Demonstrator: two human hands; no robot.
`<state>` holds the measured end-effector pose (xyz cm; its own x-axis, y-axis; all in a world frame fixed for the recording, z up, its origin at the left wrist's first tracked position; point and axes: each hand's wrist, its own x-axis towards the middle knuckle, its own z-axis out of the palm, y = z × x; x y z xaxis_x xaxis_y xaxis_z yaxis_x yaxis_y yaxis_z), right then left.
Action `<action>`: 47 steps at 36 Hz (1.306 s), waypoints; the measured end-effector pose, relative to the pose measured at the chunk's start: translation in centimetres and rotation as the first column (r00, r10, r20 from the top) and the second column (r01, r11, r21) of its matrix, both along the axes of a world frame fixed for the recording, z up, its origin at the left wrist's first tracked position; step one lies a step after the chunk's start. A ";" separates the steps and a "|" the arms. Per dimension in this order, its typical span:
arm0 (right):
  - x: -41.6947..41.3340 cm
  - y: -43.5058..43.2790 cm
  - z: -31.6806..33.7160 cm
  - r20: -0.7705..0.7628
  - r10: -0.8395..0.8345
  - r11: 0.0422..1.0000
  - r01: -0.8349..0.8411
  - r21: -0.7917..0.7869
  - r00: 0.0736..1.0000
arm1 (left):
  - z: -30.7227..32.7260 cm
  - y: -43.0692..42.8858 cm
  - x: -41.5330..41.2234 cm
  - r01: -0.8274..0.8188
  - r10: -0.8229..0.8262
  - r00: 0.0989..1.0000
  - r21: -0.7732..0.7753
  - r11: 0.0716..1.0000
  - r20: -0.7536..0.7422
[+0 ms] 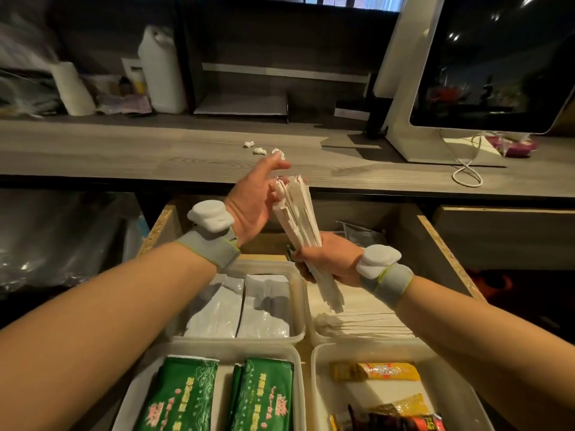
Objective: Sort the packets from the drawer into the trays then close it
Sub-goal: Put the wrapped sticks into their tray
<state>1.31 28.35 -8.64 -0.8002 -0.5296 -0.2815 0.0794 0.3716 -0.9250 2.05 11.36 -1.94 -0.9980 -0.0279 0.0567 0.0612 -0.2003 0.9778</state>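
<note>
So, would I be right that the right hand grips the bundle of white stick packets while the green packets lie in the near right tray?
Not quite: the head view shows the green packets in the near left tray. The right hand does grip the bundle of white stick packets.

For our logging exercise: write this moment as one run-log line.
right hand grips white packet bundle | left hand open beside bundle top | drawer open

Open drawer (448, 244) has four clear trays (367, 396) sitting in it, two far, two near. Grey wood counter (124, 150) beyond it: paper scraps (258, 150) mid, monitor (497, 63) far right.
</note>
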 end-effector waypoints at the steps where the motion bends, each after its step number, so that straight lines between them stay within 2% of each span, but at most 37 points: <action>1: 0.1 0.1 0.0 -0.023 0.013 1.000 -0.012 0.021 1.000 | 0.2 0.3 0.1 0.007 -0.008 1.000 -0.093 0.996 -0.020; 4: 0.2 0.3 0.1 -0.075 0.018 0.999 -0.015 0.043 0.997 | 0.0 1.3 0.6 0.008 -0.057 0.993 -0.423 0.906 -0.105; 6: 0.2 0.4 0.0 -0.088 -0.007 1.000 0.009 0.022 0.996 | -0.3 2.2 1.1 0.014 -0.095 0.988 -0.543 0.840 -0.121; 11: 0.3 1.5 -0.8 -0.182 0.001 0.999 0.007 0.048 0.983 | -1.1 4.2 2.1 0.099 -0.219 0.968 -0.611 0.786 -0.126; 16: 0.8 3.4 -2.0 -0.272 -0.055 0.992 0.082 0.091 0.961 | -1.7 5.6 2.1 0.098 -0.272 0.950 -0.681 0.725 -0.153; 23: 1.2 4.8 -3.7 -0.396 -0.088 0.967 0.174 0.187 0.914 | -3.5 7.6 2.2 0.245 -0.360 0.931 -0.620 0.745 -0.064; 26: 1.2 5.2 -4.1 -0.424 -0.127 0.958 0.221 0.181 0.897 | -4.2 8.2 2.1 0.201 -0.363 0.921 -0.625 0.755 -0.142; 29: 0.9 5.4 -4.0 -0.454 -0.181 0.955 0.266 0.130 0.872 | -3.8 8.7 2.1 0.230 -0.382 0.904 -0.535 0.813 -0.191; 30: 0.8 5.4 -3.9 -0.467 -0.196 0.952 0.281 0.120 0.862 | -3.5 8.8 2.0 0.249 -0.403 0.893 -0.525 0.814 -0.201; 32: 0.8 5.3 -3.9 -0.495 -0.205 0.952 0.289 0.100 0.844 | -3.1 9.1 1.6 0.229 -0.438 0.870 -0.603 0.764 -0.225; 34: 0.8 5.2 -4.1 -0.480 -0.206 0.952 0.289 0.105 0.853 | -3.3 9.4 1.2 0.214 -0.453 0.868 -0.672 0.709 -0.202; 39: 0.7 5.2 -5.2 -0.351 -0.154 0.956 0.229 0.184 0.924 | -5.1 10.0 1.0 0.215 -0.354 0.933 -0.694 0.687 -0.062; 42: 0.3 5.3 -5.5 -0.304 -0.182 0.937 0.259 0.236 0.935 | -5.9 10.0 1.2 0.247 -0.370 0.929 -0.705 0.664 -0.023; 47: -0.2 5.3 -6.0 -0.302 -0.122 0.923 0.219 0.315 0.946 | -7.0 10.1 1.2 0.305 -0.350 0.936 -0.590 0.748 0.041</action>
